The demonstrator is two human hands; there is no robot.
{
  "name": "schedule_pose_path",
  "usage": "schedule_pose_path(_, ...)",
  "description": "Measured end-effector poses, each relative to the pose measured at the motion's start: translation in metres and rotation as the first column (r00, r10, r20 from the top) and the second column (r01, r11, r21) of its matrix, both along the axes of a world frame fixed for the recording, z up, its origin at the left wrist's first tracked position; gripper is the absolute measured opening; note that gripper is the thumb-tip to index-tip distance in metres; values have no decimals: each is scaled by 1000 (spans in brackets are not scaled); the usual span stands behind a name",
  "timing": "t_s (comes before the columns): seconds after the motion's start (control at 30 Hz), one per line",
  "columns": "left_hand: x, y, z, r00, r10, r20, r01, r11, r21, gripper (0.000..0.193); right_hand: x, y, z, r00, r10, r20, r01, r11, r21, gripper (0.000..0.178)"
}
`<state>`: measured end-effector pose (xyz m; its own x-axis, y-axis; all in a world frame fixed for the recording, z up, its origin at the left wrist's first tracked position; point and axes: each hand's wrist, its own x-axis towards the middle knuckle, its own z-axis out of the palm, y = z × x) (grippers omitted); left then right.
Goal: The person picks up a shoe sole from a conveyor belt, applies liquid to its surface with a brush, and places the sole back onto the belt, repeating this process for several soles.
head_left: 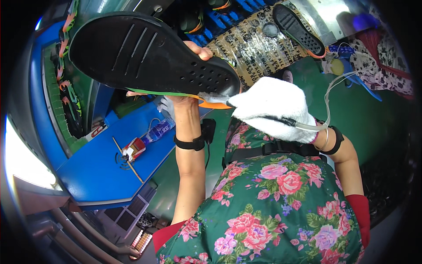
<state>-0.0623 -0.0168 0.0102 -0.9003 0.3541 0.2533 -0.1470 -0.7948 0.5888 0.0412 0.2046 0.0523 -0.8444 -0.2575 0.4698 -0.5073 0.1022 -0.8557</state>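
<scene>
A black shoe sole (171,57) with a green and orange edge is held up at the upper left, its grooved and holed face toward me. My left hand (198,49) grips it from underneath and behind; most of the fingers are hidden by the sole. My right hand (273,105), in a white knit glove, is closed around a glue brush fed by a clear tube (326,103). The bristles (213,97) touch the sole's edge near the heel. The brush handle is mostly covered by the glove.
Another black sole (299,30) and a small round dish (270,30) lie on a tape-covered board (246,48). A blue table (99,176) at left bears a plastic bottle (159,130), a red packet (134,148) and a thin stick. More shoe parts (70,94) hang beyond it.
</scene>
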Motion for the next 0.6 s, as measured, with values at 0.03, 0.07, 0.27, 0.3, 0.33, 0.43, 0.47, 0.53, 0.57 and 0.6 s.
schedule_pose_path(0.03, -1, -2, 0, 1000, -3, -20, 2, 999, -38, 67, -1, 0, 1, 998, 5, 58, -3, 999, -41, 17)
schedule_pose_path(0.07, -3, -3, -1, 1000, -3, -19, 2, 999, -40, 67, -1, 0, 1, 993, 13, 115, -4, 997, -83, 16)
schedule_pose_path(0.27, -11, 3, 5, 991, -54, -121, 47, 997, -65, 62, -2, 4, 0, 999, -14, -51, 15, 1000, 18, 22)
schedule_pose_path(0.3, -11, 0, 3, 995, -33, -92, 24, 995, -96, 61, -3, 5, -2, 1000, 21, 21, -20, 998, -54, 24)
schedule_pose_path(0.33, -11, -2, 2, 998, -12, -65, 3, 992, -128, 60, -4, 7, -4, 1000, 22, 21, -21, 998, -57, 24)
schedule_pose_path(0.43, -15, 6, 10, 990, -67, -121, 62, 997, -42, 76, -3, 8, -4, 999, -33, -31, 35, 998, 43, 27)
schedule_pose_path(0.47, -15, 8, 9, 990, -66, -122, 62, 997, -40, 76, -1, 4, -6, 992, -32, -121, 39, 998, 53, 29)
schedule_pose_path(0.53, -17, 11, 7, 992, -93, -85, 95, 995, 24, 100, 1, -4, -9, 990, -28, -138, 31, 999, 21, 30)
schedule_pose_path(0.57, -16, 9, 5, 992, -92, -85, 95, 995, 24, 100, 2, -7, -7, 990, -27, -138, 30, 999, 21, 30)
schedule_pose_path(0.6, -15, 6, 4, 997, -76, -3, 76, 997, 13, 109, 3, -12, -3, 991, -38, -127, 40, 999, 14, 32)
